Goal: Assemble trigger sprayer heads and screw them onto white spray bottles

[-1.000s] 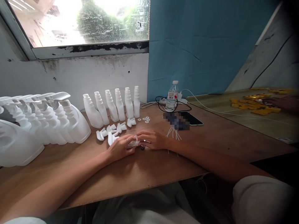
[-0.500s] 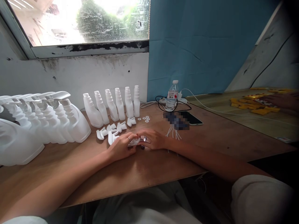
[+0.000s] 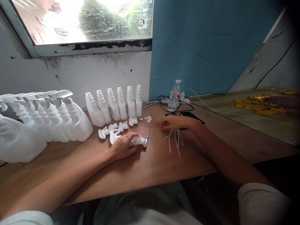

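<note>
Capped white plastic spray bottles (image 3: pixel 58 118) crowd the left end of the wooden table (image 3: pixel 140 170). The left hand (image 3: pixel 123 147) rests on the board, fingers curled over a white plastic trigger spray head (image 3: pixel 138 140), pinning it down. A small clear-handled screwdriver (image 3: pixel 146 142) lies just beside it. The blurred right hand (image 3: pixel 178 122) hangs over thin white plastic tubes (image 3: pixel 175 142); I cannot tell its grip.

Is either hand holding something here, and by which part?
The left hand holds a white spray-head part by its rear end, pressed to the table. The right hand, blurred above the thin white tubes, looks empty.
</note>
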Motion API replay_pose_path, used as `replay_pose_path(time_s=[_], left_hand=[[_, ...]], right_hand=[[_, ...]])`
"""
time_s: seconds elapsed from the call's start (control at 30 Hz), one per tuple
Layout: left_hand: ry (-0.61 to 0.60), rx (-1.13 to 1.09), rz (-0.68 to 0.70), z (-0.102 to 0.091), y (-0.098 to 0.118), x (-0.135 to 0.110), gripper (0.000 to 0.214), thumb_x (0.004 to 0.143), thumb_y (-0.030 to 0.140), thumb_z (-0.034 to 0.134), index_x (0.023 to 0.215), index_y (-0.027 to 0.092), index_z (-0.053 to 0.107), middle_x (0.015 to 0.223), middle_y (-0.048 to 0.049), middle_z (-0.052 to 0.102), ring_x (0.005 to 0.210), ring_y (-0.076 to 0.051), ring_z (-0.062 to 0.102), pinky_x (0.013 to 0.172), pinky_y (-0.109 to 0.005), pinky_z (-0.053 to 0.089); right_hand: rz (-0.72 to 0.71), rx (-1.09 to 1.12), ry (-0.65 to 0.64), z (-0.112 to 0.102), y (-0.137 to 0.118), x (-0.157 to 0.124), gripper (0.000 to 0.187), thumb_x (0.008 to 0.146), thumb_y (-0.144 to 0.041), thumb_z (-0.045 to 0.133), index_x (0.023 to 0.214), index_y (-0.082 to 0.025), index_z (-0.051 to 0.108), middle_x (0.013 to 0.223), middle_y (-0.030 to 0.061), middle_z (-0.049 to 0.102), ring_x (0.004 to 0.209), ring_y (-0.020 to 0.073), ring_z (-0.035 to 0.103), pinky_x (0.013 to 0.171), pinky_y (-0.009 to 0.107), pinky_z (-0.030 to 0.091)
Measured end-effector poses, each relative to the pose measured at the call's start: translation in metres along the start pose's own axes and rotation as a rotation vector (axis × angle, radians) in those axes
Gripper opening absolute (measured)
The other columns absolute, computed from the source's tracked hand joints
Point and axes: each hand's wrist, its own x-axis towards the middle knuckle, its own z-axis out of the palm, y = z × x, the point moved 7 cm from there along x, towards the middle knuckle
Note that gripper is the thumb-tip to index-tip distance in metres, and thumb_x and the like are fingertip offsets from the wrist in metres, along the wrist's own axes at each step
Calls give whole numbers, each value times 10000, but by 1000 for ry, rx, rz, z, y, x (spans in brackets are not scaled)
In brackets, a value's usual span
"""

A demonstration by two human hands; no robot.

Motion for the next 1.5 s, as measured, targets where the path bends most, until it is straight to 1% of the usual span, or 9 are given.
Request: replay_pose_path(time_s=[0.07, 0.2, 0.47, 0.6, 0.77, 0.9, 1.1, 1.27, 1.5], left_hand=[[-9, 5, -50, -1, -1, 0, 444, 792, 252, 586, 1215, 220, 457, 1030, -37, 667, 785, -178, 660, 712, -286, 526], [-28, 10, -78, -1, -1, 1, 448, 802, 257, 575, 1232, 208, 459, 926, -31, 669, 699, -162, 646, 680, -277, 518], [-24, 7, -30, 0, 0, 0, 441, 806, 253, 574, 1229, 217, 456, 920, -27, 658, 689, -152, 628, 668, -267, 507], [-30, 2, -20, -1, 1, 1, 433, 808, 243, 568, 1224, 212, 455, 948, -32, 659, 677, -147, 621, 650, -265, 504], [-33, 4, -16, 0, 2, 1, 423, 815, 242, 565, 1224, 213, 457, 1010, -42, 659, 687, -144, 622, 663, -268, 504], [-26, 7, -10, 0, 2, 1, 428, 821, 251, 562, 1232, 207, 453, 960, -36, 659, 687, -148, 622, 659, -268, 501], [-21, -3, 13, 0, 2, 1, 426, 821, 251, 561, 1231, 220, 450, 1067, -45, 649, 714, -151, 626, 679, -280, 507], [-24, 3, 8, -1, 3, 1, 426, 816, 249, 563, 1226, 215, 448, 993, -41, 657, 704, -158, 632, 676, -283, 511], [-18, -3, 11, -1, 3, 1, 423, 820, 258, 563, 1225, 220, 449, 1015, -42, 656, 711, -155, 634, 694, -287, 516]], right_hand=[[200, -81, -24, -2, 41, -3, 168, 701, -87, 551, 827, -150, 645, 818, 65, 672, 709, 164, 589, 585, 228, 359], [285, -87, -42, 1, 81, -6, 289, 618, -35, 512, 838, -152, 658, 835, 71, 676, 707, 171, 594, 556, 221, 346], [115, -21, -96, 14, 53, 5, 228, 604, -53, 522, 739, -162, 670, 721, 33, 645, 652, 156, 558, 566, 232, 358], [51, 11, -57, 12, 43, 10, 268, 659, -69, 490, 814, -168, 684, 818, 45, 675, 742, 171, 586, 628, 231, 393], [327, 11, 50, -7, 80, -1, 186, 713, -161, 558, 871, -143, 654, 866, 116, 678, 788, 230, 618, 615, 262, 394], [456, 81, -98, -2, 98, -18, 111, 728, -192, 539, 761, -118, 614, 674, 121, 659, 596, 214, 626, 524, 267, 392], [352, 256, -245, 18, 71, -15, 176, 750, -302, 569, 812, -141, 605, 703, 82, 673, 584, 164, 634, 491, 226, 408], [270, 264, -220, 21, 49, -4, 216, 757, -314, 576, 851, -133, 649, 692, 61, 647, 557, 148, 609, 540, 243, 441], [11, 127, -60, 16, 9, 9, 221, 781, -299, 559, 849, -136, 691, 757, 58, 676, 699, 174, 615, 619, 243, 421]])
